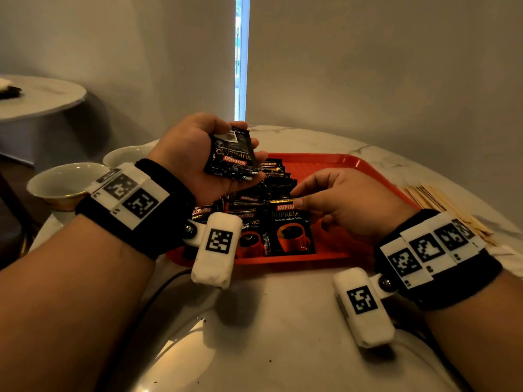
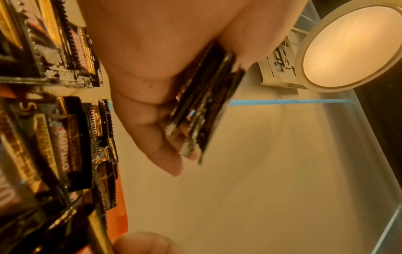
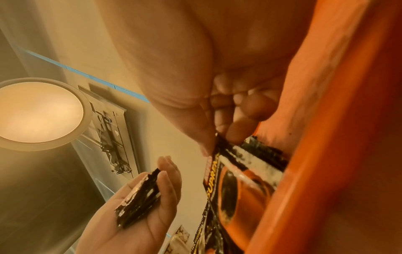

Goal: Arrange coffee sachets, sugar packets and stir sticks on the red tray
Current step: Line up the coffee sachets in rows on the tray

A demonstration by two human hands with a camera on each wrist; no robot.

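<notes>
A red tray [image 1: 353, 165] lies on the marble table with several black coffee sachets [image 1: 271, 185] spread over its left half. My left hand [image 1: 195, 154] is raised palm-up above the tray's left end and holds a small stack of coffee sachets [image 1: 232, 154], also seen edge-on as a stack of sachets [image 2: 202, 103] in the left wrist view. My right hand [image 1: 334, 202] is low over the tray and pinches the top edge of one coffee sachet [image 1: 291, 230] between thumb and fingertips [image 3: 234, 135]. A bundle of wooden stir sticks [image 1: 441, 205] lies right of the tray.
Two white cups [image 1: 65, 182] stand at the table's left edge, behind my left wrist. A second round table [image 1: 39, 94] stands further left. The wall and a bright window slit [image 1: 242, 52] are behind the tray. A cable [image 1: 158, 290] runs across the near table.
</notes>
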